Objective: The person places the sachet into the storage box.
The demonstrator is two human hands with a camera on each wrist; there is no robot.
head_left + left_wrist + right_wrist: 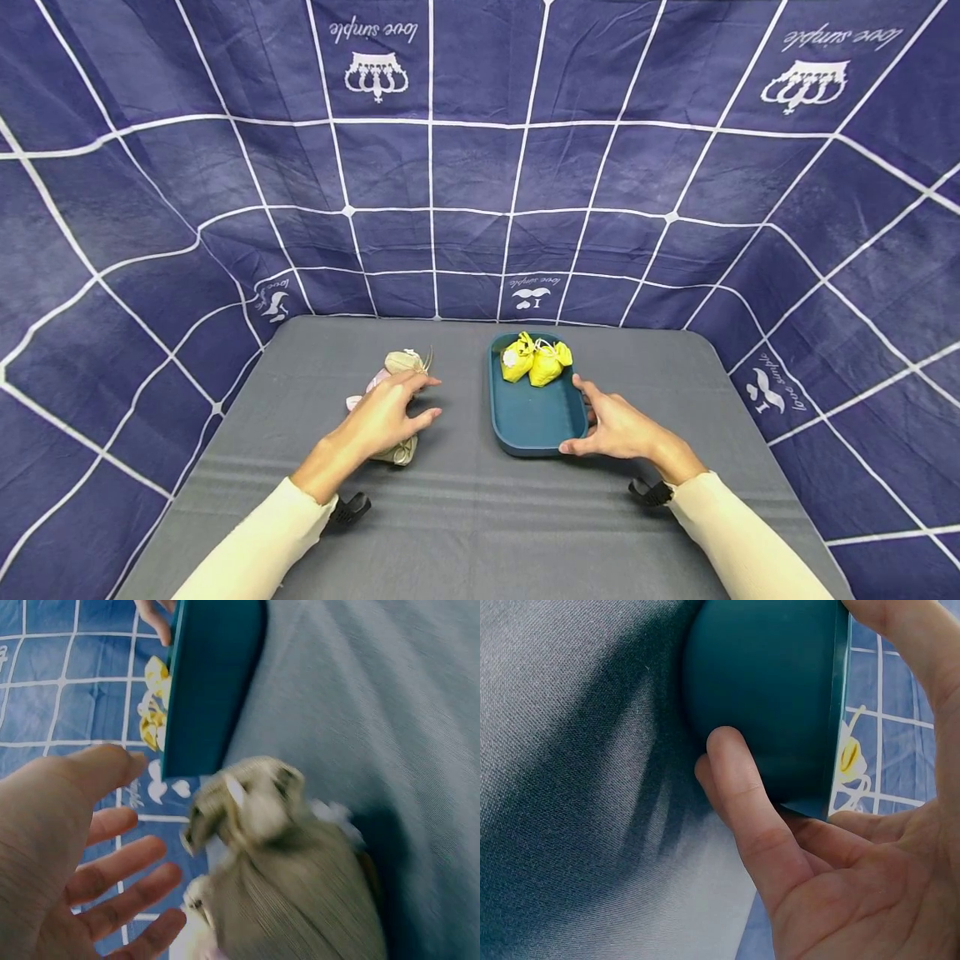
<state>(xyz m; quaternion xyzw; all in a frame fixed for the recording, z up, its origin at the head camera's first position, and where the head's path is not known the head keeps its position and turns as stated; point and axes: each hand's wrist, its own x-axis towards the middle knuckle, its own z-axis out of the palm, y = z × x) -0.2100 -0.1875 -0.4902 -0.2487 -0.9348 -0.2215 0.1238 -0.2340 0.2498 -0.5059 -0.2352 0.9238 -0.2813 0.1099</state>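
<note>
A blue, white-gridded cloth [480, 167] stands behind and beside the grey worktop [472, 517]. Both forearms, in cream sleeves [738, 542], reach forward and angle inward. The teal tray [536, 417] lies flat right of the worktop's middle, its long axis running away from the person. The right hand [618, 427] grips the tray's right side near the close corner, thumb at the rim and fingers against the outer wall. The left hand [382, 417], palm down and empty, hovers above the left-hand pouches, fingers and thumb parted and pointing toward the tray. Beneath and around it are a near beige pouch [401, 450], a far beige pouch [403, 362] with its strings toward the right, and a partly hidden pink pouch [377, 380]. Two yellow pouches [548, 367] sit side by side at the tray's far end, the left one's tied neck pointing away.
</note>
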